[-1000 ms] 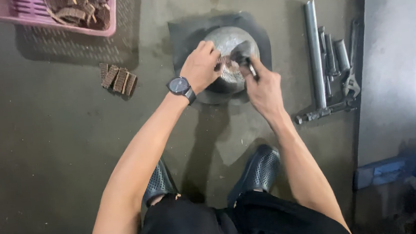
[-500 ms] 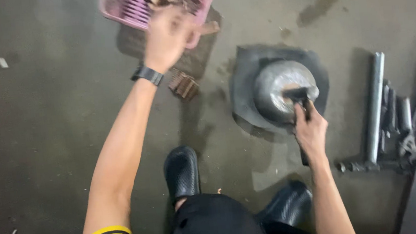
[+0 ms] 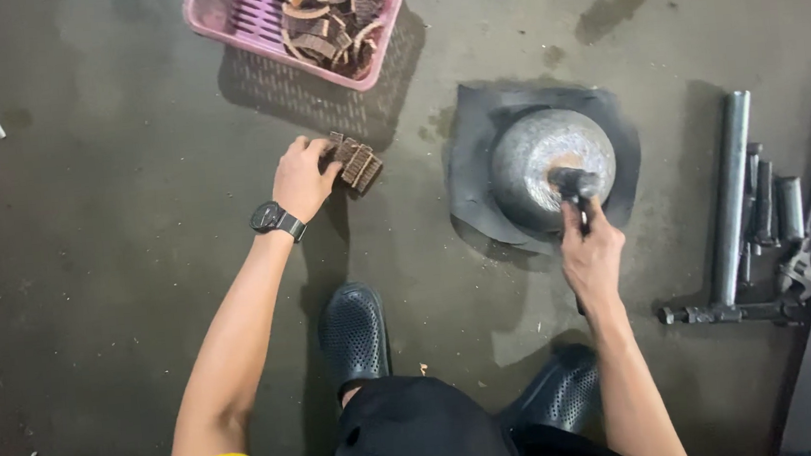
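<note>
The concrete floor point(image 3: 88, 285) filled nearly the whole frame, dark and stained, with a wet-looking patch near the upper right. My legs and two black perforated clogs point(image 3: 354, 332) sat at the bottom centre.

In the upper middle stood a pink plastic basket point(image 3: 229, 18), cut off by the top edge, heaped with curved brown pieces. Right of centre lay a dark rubber mat point(image 3: 477, 153), and on it a round grey metal dome point(image 3: 542, 162), its top worn bright. At the far right a bundle of steel pipes and bars point(image 3: 735, 199) lay on the floor, running up and down the frame, with a wrench-like tool beside them at the edge.

My left forearm reached from the lower left up to the middle of the frame, a black watch point(image 3: 276, 219) on the wrist. My left hand point(image 3: 304, 180) rested on the floor with its fingers curled onto a small stack of brown curved pieces point(image 3: 356, 162), touching their left end; I could not tell whether it had truly gripped them. That stack lay just below the basket and well left of the dome.

My right hand point(image 3: 592, 259) was closed around the handle of a black hammer point(image 3: 573, 189), whose head rested against the dome's near side.
</note>
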